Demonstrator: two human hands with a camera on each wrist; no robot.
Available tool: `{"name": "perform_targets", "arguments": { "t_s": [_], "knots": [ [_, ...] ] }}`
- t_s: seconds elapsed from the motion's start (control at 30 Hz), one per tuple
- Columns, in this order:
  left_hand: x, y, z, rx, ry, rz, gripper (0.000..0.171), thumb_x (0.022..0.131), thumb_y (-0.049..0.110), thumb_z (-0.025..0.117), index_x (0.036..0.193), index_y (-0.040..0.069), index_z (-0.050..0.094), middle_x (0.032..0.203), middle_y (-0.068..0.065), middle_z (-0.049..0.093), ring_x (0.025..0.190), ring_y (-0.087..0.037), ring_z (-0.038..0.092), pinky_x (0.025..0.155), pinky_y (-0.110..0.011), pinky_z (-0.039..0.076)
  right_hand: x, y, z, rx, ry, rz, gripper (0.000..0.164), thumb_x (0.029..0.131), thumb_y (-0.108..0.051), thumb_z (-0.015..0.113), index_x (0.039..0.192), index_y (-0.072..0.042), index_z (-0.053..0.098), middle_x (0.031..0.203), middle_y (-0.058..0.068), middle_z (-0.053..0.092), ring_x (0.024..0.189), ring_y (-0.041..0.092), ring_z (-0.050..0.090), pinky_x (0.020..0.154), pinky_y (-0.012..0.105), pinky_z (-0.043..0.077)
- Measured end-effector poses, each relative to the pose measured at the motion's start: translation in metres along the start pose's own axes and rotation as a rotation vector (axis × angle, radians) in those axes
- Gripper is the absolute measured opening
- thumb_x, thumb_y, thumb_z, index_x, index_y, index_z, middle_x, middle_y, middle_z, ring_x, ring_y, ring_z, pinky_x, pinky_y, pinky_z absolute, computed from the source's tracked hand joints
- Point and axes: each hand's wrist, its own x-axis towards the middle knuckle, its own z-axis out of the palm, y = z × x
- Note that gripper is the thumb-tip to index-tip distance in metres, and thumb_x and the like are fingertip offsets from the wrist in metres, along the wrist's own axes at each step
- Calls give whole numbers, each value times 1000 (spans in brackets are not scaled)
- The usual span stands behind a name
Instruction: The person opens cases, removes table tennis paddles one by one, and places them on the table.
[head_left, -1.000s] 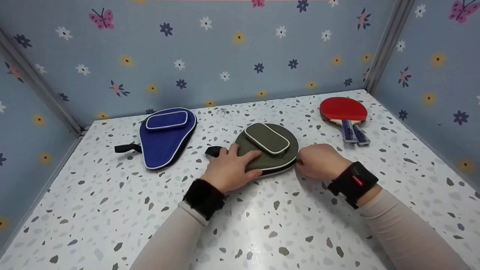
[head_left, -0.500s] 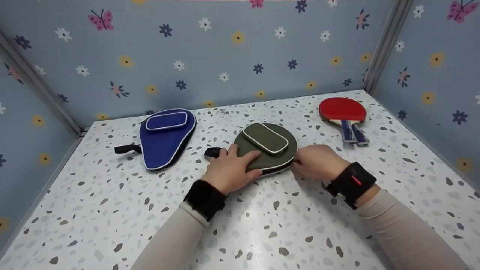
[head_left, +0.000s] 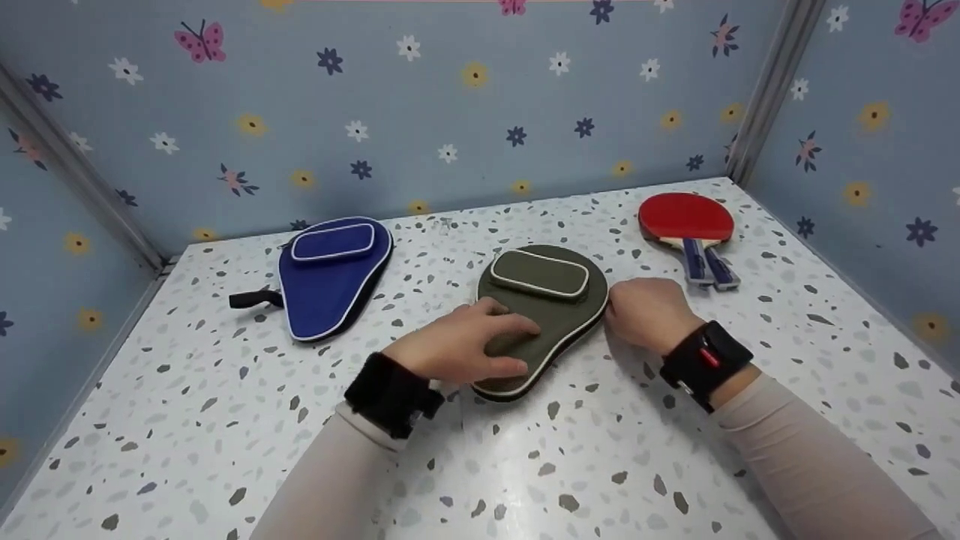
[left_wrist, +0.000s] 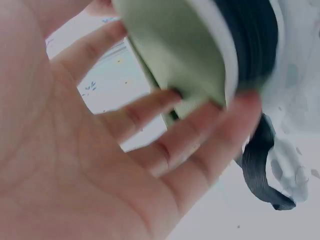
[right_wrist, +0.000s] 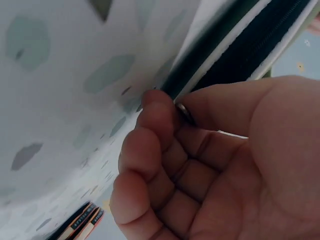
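Observation:
An olive-green table tennis bat case [head_left: 536, 322] with white piping lies mid-table, pocket side up, its narrow end toward me. Across its left side rests my left hand [head_left: 461, 345], fingers spread. That hand's fingers [left_wrist: 185, 140] reach over the case's fabric and zipped edge in the left wrist view, with a black wrist strap [left_wrist: 257, 175] beside them. At the case's right edge, my right hand [head_left: 649, 315] has its fingers curled. The right wrist view shows its thumb and index finger pinching a small metal zipper pull [right_wrist: 185, 113] at the zip [right_wrist: 250, 55].
A blue bat case [head_left: 330, 285] with a black strap [head_left: 255, 298] lies at the left. Two table tennis bats, the upper one a red bat [head_left: 686, 217], lie overlapped at the back right. Flowered panels [head_left: 420, 105] stand behind and at both sides of the speckled table [head_left: 525, 480].
The green case has turned so its narrow end points toward me instead of left. My left hand has shifted down and slightly left; my right hand moved slightly right and up with the edge.

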Motion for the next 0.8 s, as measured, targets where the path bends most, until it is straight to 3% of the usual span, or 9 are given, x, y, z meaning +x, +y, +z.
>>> {"name": "perform_targets", "arguments": {
  "t_s": [0.17,0.27,0.37,0.53,0.8],
  "knots": [
    [3,7,3,-89,-71,91,57,102,28,81,156,33,64,159,-5,47,136,-21,54,117,-39,44,2,6,3,-22,30,6,31,101,-11,61,69,-8,62,74,15,68,71,40,69,66,62,58],
    [7,8,9,-61,-30,140,60,98,30,86,154,31,66,157,-4,49,135,-22,51,116,-39,44,3,7,3,-19,31,6,28,100,-10,62,72,-7,64,77,16,70,73,41,70,67,63,58],
    [10,6,15,33,35,168,63,96,42,87,154,31,66,164,-8,47,147,-29,43,123,-48,37,3,6,4,-11,40,6,27,100,-10,61,73,-7,65,77,17,70,72,42,70,67,63,58],
    [14,3,21,87,17,141,67,100,60,76,161,40,57,181,-4,29,167,-37,17,130,-68,16,2,5,4,-7,62,-2,28,100,-10,61,72,-8,64,75,17,69,71,42,70,66,63,57],
    [19,1,24,102,11,114,70,99,66,74,163,45,53,180,1,30,168,-30,17,129,-71,15,0,5,2,-6,57,-4,30,100,-12,62,71,-9,63,75,16,70,72,41,70,67,62,57]
  ]
}}
